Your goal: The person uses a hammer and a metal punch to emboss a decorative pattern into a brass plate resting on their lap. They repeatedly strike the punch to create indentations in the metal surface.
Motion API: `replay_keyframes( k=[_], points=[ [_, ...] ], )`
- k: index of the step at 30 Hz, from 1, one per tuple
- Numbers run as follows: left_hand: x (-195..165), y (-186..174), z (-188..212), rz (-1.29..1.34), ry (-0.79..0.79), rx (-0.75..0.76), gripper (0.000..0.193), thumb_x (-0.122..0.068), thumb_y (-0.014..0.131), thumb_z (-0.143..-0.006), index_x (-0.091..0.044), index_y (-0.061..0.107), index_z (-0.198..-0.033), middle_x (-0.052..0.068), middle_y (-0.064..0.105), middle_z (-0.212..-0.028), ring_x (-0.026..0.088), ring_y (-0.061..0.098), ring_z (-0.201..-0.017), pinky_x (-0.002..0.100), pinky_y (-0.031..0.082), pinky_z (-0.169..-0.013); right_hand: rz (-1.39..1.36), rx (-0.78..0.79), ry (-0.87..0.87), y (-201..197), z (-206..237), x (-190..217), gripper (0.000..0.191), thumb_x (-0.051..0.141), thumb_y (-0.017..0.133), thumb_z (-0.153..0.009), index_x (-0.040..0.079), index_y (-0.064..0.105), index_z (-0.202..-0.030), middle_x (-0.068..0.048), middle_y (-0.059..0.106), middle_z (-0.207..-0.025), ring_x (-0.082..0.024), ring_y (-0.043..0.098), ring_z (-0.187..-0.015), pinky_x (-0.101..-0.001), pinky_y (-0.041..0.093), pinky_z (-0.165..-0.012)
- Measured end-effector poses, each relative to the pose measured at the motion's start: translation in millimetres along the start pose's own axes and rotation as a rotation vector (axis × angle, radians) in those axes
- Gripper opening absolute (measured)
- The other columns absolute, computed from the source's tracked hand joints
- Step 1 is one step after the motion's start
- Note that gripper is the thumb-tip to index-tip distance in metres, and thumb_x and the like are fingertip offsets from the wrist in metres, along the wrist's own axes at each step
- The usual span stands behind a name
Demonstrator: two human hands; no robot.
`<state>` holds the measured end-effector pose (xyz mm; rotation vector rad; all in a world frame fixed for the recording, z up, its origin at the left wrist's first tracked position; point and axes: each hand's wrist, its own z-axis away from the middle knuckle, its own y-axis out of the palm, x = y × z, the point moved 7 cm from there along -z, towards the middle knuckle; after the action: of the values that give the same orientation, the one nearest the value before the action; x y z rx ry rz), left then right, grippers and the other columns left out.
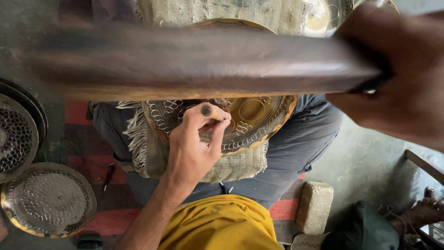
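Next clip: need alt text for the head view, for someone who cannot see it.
Seen from above, the left hand holds a punch tool upright against an engraved brass plate resting on burlap cloth over the person's lap. The right hand grips a motion-blurred wooden mallet raised across the frame. Two patterned metal plates lie on the floor at left.

Left hand: your left hand (196, 139) pinches a short punch (206, 111) upright on the engraved brass tray (259, 118).
Right hand: your right hand (407, 78) has its grip closed on a blurred dark wooden mallet (194, 62), raised across the tray.
Support: the tray lies on a fringed burlap pad (240, 162) in your lap.
Nearby: two patterned metal plates (48, 199) sit on the floor to your left.
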<state>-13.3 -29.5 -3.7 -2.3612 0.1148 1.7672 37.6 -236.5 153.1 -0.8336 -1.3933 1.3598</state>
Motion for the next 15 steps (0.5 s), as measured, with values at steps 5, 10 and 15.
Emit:
replay_keyframes(
  k=[5,10,15],
  points=[
    [1,1,2,-0.025,-0.012,0.007,0.026,0.004,0.071,-0.100,-0.003,0.053,-0.118,0.009,0.072,-0.107,0.018,0.077,-0.097,0.028,0.065,-0.084,0.081,0.073,-0.052,5,-5,10,0.034,0.015,0.081,-0.074,0.008,0.067,-0.104,-0.006,0.067,-0.072,-0.021,0.066,-0.060,-0.0381,0.051,-0.051],
    [2,3,0,-0.103,0.025,0.071,0.022,0.001,0.073,-0.098,-0.005,0.062,-0.117,0.011,0.074,-0.110,0.021,0.079,-0.095,0.030,0.066,-0.081,0.061,-0.060,-0.122,15,-3,13,0.032,0.023,0.085,-0.081,0.006,0.061,-0.094,-0.009,0.065,-0.070,-0.026,0.068,-0.061,-0.0407,0.055,-0.056],
    [6,11,-12,-0.280,0.029,0.269,0.027,-0.010,0.079,-0.095,-0.008,0.064,-0.117,0.014,0.075,-0.104,0.024,0.077,-0.084,0.035,0.063,-0.071,0.063,-0.008,-0.003,31,17,-16,0.025,0.020,0.080,-0.086,0.008,0.059,-0.093,-0.008,0.066,-0.073,-0.025,0.068,-0.060,-0.0399,0.054,-0.054]
  ],
)
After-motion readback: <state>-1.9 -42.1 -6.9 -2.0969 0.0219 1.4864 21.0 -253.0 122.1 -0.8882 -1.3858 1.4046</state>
